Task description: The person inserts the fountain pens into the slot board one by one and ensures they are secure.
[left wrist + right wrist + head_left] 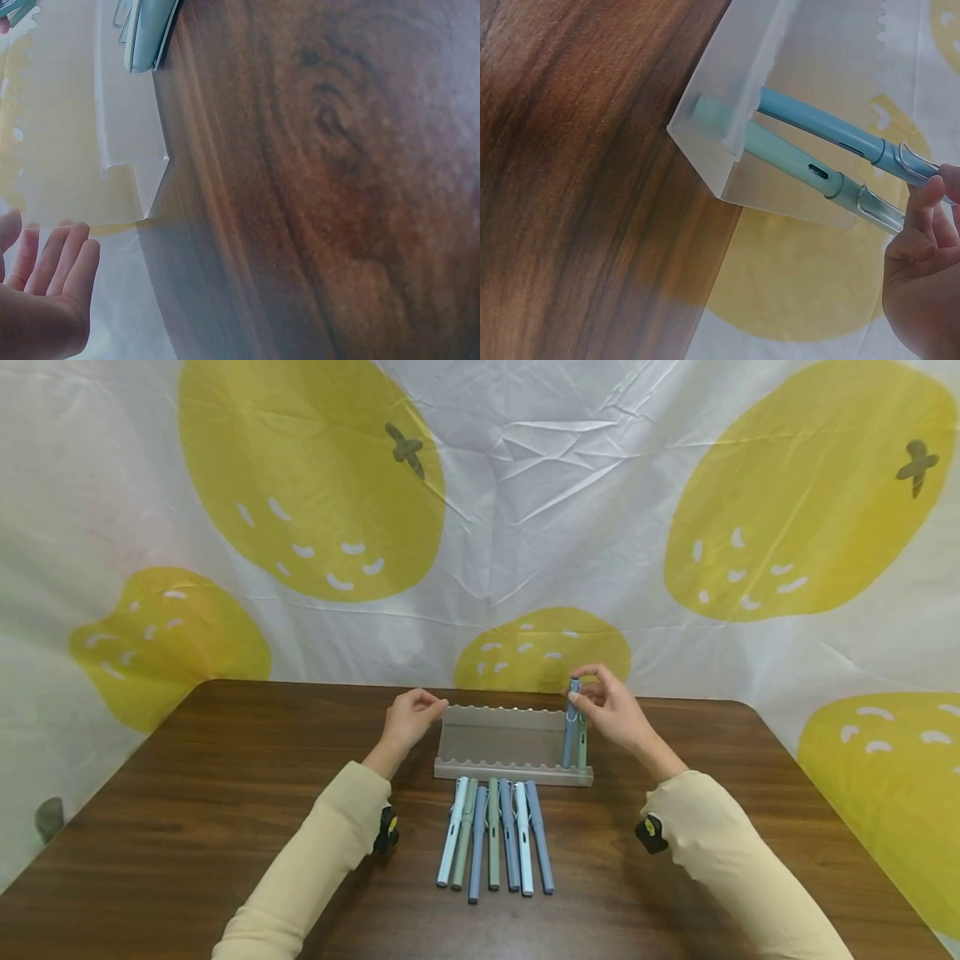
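A frosted clear pen rack (498,739) with scalloped edges stands on the table. My right hand (611,708) pinches the upper end of a blue pen (571,727), whose lower end sits in a notch near the rack's right end. Right beside it a green pen (787,157) leans in the last notch, its top partly behind my fingers. At the rack's upper left corner, my left hand (408,720) pinches the edge between thumb and fingertips. In the left wrist view, the left-hand fingers (64,259) lie along that side edge.
Several capped pens (493,835) in light blue, green and blue lie side by side in front of the rack. The brown wooden table (247,793) meets a white cloth (352,643) with yellow fruit prints behind it.
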Motion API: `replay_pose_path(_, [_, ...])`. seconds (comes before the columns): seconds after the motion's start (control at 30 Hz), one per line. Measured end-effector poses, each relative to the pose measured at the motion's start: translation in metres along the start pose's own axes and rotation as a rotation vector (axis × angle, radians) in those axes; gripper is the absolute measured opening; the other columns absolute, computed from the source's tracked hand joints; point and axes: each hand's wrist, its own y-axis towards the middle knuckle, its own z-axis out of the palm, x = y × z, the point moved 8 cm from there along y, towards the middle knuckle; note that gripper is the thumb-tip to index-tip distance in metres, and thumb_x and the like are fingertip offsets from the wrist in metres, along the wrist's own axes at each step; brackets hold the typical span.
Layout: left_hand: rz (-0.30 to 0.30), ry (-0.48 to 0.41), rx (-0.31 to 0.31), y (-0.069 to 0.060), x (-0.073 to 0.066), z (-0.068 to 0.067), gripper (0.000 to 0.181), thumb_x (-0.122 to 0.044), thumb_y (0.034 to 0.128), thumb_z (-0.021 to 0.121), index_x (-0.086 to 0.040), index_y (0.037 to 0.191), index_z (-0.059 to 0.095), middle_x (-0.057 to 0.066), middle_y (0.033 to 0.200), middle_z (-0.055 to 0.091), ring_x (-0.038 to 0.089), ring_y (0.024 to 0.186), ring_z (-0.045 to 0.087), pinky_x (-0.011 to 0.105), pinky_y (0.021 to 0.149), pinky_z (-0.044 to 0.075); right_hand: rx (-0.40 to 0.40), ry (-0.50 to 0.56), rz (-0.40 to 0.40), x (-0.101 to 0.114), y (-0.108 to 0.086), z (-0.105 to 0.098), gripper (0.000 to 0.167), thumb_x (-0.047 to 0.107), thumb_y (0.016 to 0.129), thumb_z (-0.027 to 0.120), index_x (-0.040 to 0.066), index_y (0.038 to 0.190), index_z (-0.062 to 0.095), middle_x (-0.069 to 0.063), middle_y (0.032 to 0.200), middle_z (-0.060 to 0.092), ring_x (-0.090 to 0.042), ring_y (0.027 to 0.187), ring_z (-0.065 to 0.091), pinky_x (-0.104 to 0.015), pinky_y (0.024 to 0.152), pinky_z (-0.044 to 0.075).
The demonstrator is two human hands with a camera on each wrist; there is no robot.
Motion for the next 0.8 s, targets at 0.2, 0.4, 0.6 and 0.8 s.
replay_pose_path(0.2, [0.004,-0.01,0.0,0.001,0.001,0.0,0.023,-0.025,0.083,0.063,-0.002,0.086,0.062,0.01,0.087,0.064,0.021,0.081,0.06,0.034,0.071,0.047,0.012,0.014,0.016,0.006,-0.004,0.003,0.025,-0.003,0.087,0.05,-0.005,0.111,0.042,-0.026,0.097,0.059,-0.019,0.05,0.046,-0.023,0.044,0.038])
replay_pose_path(0.4, [0.03,-0.026,-0.008,0.003,0.003,0.001,0.02,-0.024,0.0827,0.063,-0.003,0.083,0.062,0.009,0.083,0.064,0.02,0.077,0.06,0.033,0.067,0.048,0.024,0.032,0.037,0.002,-0.006,0.006,0.027,-0.003,0.088,0.049,-0.009,0.112,0.04,-0.027,0.098,0.058,-0.014,0.045,0.042,-0.021,0.042,0.035])
replay_pose_path(0.6, [0.002,0.001,0.0,0.0,0.0,0.0,0.02,-0.022,0.0838,0.062,-0.001,0.087,0.061,0.01,0.087,0.064,0.021,0.081,0.059,0.034,0.07,0.047,0.029,0.05,0.034,-0.011,-0.004,0.005,0.028,0.0,0.088,0.05,-0.006,0.114,0.04,-0.025,0.1,0.059,-0.012,0.045,0.042,-0.024,0.042,0.036])
replay_pose_path(0.8, [-0.001,0.003,0.006,-0.001,0.0,0.0,0.022,-0.023,0.0837,0.062,-0.002,0.088,0.061,0.01,0.089,0.064,0.021,0.082,0.059,0.033,0.071,0.047,-0.047,-0.163,-0.076,-0.02,-0.002,-0.002,0.028,0.011,0.085,0.06,0.004,0.111,0.05,-0.015,0.092,0.06,-0.018,0.056,0.049,-0.026,0.047,0.039])
